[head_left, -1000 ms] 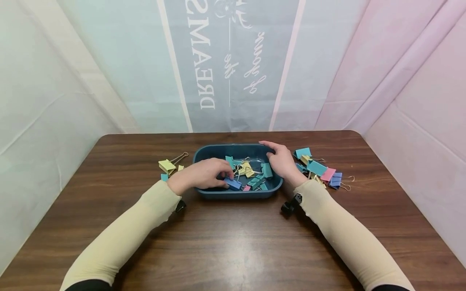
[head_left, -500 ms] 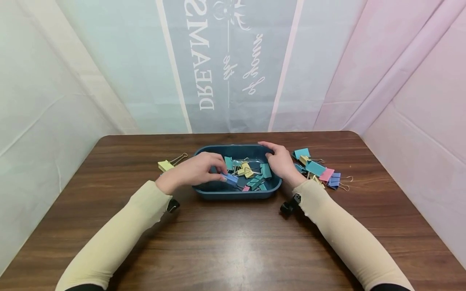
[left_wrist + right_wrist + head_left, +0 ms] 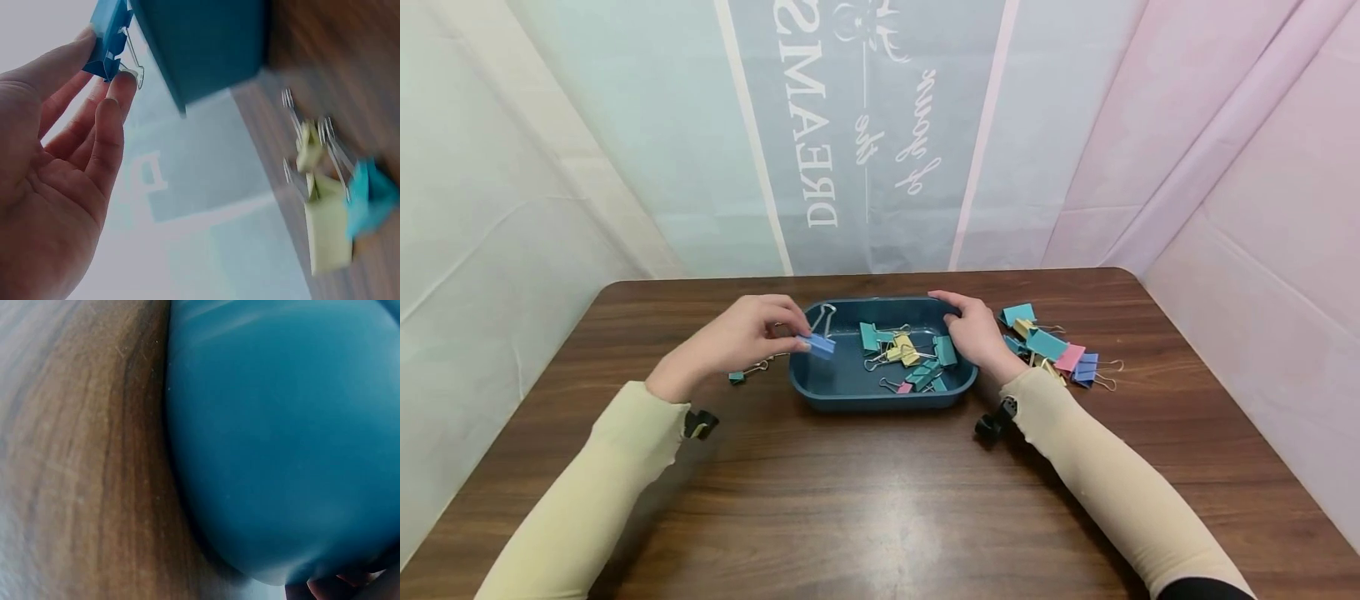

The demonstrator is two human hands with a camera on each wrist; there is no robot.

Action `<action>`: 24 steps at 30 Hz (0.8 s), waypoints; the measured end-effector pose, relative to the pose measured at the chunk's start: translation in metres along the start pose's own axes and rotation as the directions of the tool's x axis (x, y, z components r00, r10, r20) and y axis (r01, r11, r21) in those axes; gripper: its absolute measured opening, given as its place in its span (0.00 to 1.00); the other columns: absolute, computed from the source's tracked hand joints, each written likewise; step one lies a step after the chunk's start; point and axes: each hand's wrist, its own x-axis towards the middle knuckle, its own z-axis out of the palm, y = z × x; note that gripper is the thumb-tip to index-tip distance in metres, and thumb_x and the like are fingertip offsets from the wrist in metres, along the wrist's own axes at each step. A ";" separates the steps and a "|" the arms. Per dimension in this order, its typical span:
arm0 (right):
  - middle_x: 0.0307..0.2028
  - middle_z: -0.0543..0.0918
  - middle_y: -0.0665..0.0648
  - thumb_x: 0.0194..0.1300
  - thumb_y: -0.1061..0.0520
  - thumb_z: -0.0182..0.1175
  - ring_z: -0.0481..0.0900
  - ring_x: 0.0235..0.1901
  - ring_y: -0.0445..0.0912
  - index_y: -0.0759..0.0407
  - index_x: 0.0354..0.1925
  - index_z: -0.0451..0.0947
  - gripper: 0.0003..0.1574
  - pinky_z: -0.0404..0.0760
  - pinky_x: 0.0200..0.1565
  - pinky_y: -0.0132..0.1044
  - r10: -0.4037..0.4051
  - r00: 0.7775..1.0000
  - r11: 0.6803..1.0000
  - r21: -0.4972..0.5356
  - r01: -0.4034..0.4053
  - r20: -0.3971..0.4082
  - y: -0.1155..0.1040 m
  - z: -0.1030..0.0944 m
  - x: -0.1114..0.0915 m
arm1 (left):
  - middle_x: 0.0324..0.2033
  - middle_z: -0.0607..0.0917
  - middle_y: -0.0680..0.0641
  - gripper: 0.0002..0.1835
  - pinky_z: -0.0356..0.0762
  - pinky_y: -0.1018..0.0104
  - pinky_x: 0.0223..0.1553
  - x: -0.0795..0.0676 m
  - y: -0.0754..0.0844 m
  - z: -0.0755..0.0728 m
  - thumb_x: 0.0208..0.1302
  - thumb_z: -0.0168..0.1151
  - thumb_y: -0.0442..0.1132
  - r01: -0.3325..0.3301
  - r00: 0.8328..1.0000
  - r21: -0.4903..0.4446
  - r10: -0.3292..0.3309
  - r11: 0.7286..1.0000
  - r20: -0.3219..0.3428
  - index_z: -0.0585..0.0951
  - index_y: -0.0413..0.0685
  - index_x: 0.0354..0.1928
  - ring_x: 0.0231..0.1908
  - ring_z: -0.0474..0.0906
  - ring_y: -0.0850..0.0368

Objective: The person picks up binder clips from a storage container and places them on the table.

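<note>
Between thumb and fingertips, my left hand (image 3: 737,337) pinches a blue binder clip (image 3: 820,346), held over the left end of a dark teal plastic bin (image 3: 880,403). Its wire handle sticks up in the head view; in the left wrist view the blue clip (image 3: 107,44) is close to the bin's edge. My right hand (image 3: 979,337) grips the bin's right end, thumb over the rim, index finger stretched along the far corner; the other fingers are mostly hidden. Inside the bin, teal clips (image 3: 943,351), a yellow clip (image 3: 904,350) and a small pink clip (image 3: 904,387) lie toward the right.
On the wooden table (image 3: 865,492), a pile of mixed clips, with a pink one (image 3: 1070,358) among them, lies right of the bin. Left of it, partly behind my hand, are a small teal clip (image 3: 737,377) and yellow clips (image 3: 329,240). A printed curtain (image 3: 880,167) hangs behind.
My left hand has lifted the blue binder clip from among the others in the bin and carried it left to the bin's left end. The right hand stays on the bin.
</note>
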 end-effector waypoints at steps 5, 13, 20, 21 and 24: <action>0.68 0.70 0.60 0.77 0.64 0.44 0.61 0.12 0.48 0.47 0.72 0.68 0.30 0.66 0.20 0.39 -0.005 1.000 1.000 0.003 0.005 -0.010 0.001 0.000 0.000 | 0.40 0.83 0.58 0.03 0.76 0.66 0.29 -0.017 -0.013 -0.018 0.61 0.72 0.40 0.065 0.997 0.046 -0.064 0.997 -0.041 0.88 0.55 0.37 0.28 0.77 0.61; 0.68 0.70 0.60 0.77 0.65 0.44 0.61 0.12 0.48 0.47 0.71 0.68 0.30 0.66 0.20 0.39 -0.006 1.000 1.000 0.009 0.006 -0.012 0.000 0.000 0.001 | 0.41 0.84 0.54 0.03 0.76 0.65 0.30 -0.038 -0.034 -0.029 0.62 0.71 0.38 0.163 0.985 0.061 -0.159 0.985 -0.074 0.88 0.52 0.37 0.27 0.78 0.60; 0.68 0.70 0.60 0.77 0.64 0.44 0.61 0.12 0.48 0.46 0.71 0.68 0.30 0.66 0.19 0.39 -0.001 1.000 1.000 0.002 0.001 -0.011 0.002 0.002 0.002 | 0.40 0.84 0.51 0.03 0.73 0.66 0.28 -0.046 -0.054 -0.021 0.62 0.71 0.37 0.247 0.969 0.046 -0.246 0.968 -0.027 0.89 0.49 0.37 0.27 0.75 0.57; 0.68 0.70 0.60 0.77 0.64 0.44 0.61 0.12 0.48 0.47 0.71 0.68 0.30 0.66 0.20 0.39 -0.002 1.000 1.000 -0.001 0.002 -0.011 0.002 0.002 0.002 | 0.40 0.84 0.51 0.03 0.73 0.66 0.29 -0.046 -0.056 -0.019 0.62 0.71 0.38 0.253 0.967 0.048 -0.252 0.966 -0.019 0.89 0.49 0.37 0.28 0.75 0.57; 0.68 0.69 0.60 0.76 0.64 0.45 0.61 0.12 0.49 0.47 0.71 0.68 0.30 0.66 0.20 0.39 -0.005 1.000 1.000 -0.003 0.005 -0.014 0.002 0.002 0.002 | 0.40 0.84 0.53 0.02 0.74 0.65 0.30 -0.048 -0.061 -0.014 0.62 0.71 0.38 0.241 0.970 0.065 -0.242 0.968 0.000 0.89 0.51 0.36 0.30 0.75 0.57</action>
